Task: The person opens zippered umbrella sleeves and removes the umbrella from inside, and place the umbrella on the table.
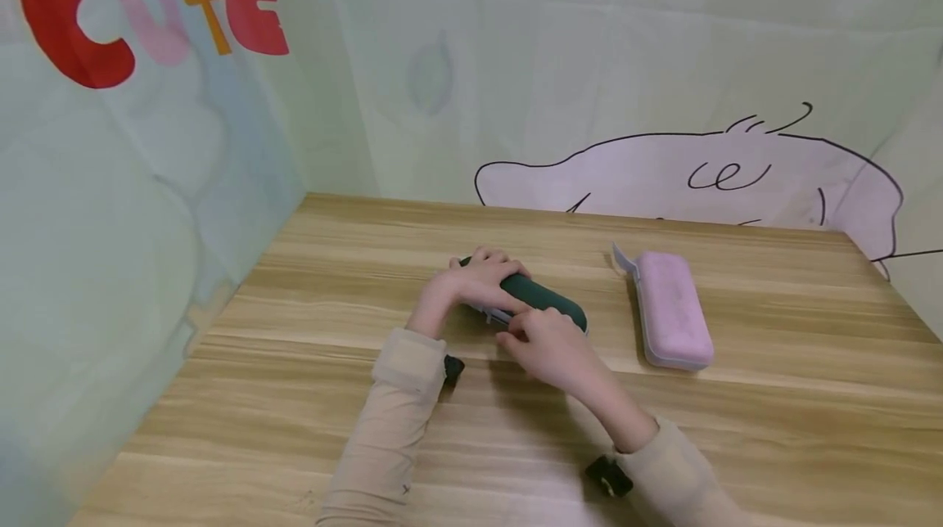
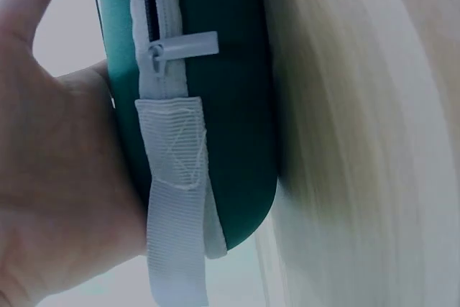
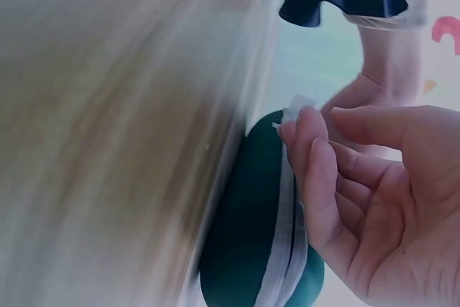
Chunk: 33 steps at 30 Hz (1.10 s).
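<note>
Left grip [image 1: 482, 280]: closed over the left end of the green case [image 1: 548, 298], fingers across the top, thumb stretched along toward the other hand, so it's got a decent hold on it.
Right grip [image 1: 552, 347]: roughly half open, fingers loosely bent against the case's near side, thumb clear of them. Can't see it gripping anything itself.
Green case, position: on the wood-grain surface [image 1: 295, 396], left of the pink case [image 1: 674, 310], the two of them apart.
Green case, long axis: slanted, far-left to near-right, with the rounded right end angled a bit toward the person.
Zip [image 2: 162, 5]: pale, runs lengthwise on the side facing the person; the pull [image 2: 188, 46] hangs toward the surface.
Strap [image 2: 176, 249]: pale webbing, at the left end.
Pink case, long axis: nearly straight away from the person, far end leaning slightly left, pale tab [image 1: 624, 257] sticking out there.
</note>
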### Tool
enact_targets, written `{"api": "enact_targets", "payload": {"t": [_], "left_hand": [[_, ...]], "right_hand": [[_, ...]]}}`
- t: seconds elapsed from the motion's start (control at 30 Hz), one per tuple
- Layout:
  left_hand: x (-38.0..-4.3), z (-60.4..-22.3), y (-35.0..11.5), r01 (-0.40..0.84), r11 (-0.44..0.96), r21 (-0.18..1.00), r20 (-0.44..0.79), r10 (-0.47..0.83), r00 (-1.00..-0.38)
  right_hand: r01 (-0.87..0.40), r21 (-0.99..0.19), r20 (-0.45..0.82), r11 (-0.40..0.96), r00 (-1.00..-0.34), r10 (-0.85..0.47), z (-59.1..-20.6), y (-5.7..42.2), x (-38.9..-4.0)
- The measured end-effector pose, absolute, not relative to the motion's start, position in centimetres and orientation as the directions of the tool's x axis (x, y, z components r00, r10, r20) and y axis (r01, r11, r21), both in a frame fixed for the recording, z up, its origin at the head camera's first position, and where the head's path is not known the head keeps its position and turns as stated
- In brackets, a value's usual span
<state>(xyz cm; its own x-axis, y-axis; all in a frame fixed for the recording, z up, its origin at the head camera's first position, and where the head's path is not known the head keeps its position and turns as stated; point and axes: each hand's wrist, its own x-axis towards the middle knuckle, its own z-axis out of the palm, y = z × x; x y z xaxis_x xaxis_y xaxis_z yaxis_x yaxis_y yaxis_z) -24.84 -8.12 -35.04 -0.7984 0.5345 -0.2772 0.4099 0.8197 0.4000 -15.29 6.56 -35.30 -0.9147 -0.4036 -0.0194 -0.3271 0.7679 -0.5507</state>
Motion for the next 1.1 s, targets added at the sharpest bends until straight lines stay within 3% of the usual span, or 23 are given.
{"api": "enact_targets", "payload": {"t": [0.5, 0.77, 1.1], "left_hand": [[-24.6, -35.2, -7.7, 0.433, 0.822, 0.369, -0.279, 0.542, -0.793], [-23.6, -34.4, -6.8, 0.450, 0.832, 0.325, -0.319, 0.544, -0.776], [-22.1, -33.3, -4.8, 0.436, 0.877, 0.201, -0.350, 0.480, -0.805]], "right_hand": [[-0.205, -0.638, -0.080, 0.742, -0.941, -0.328, -33.9, 10.1, -16.3], [-0.159, -0.666, -0.045, 0.728, -0.967, -0.252, -33.5, 11.3, -16.8], [-0.174, -0.674, 0.034, 0.718, -0.978, -0.205, -33.9, 12.0, -17.6]]}}
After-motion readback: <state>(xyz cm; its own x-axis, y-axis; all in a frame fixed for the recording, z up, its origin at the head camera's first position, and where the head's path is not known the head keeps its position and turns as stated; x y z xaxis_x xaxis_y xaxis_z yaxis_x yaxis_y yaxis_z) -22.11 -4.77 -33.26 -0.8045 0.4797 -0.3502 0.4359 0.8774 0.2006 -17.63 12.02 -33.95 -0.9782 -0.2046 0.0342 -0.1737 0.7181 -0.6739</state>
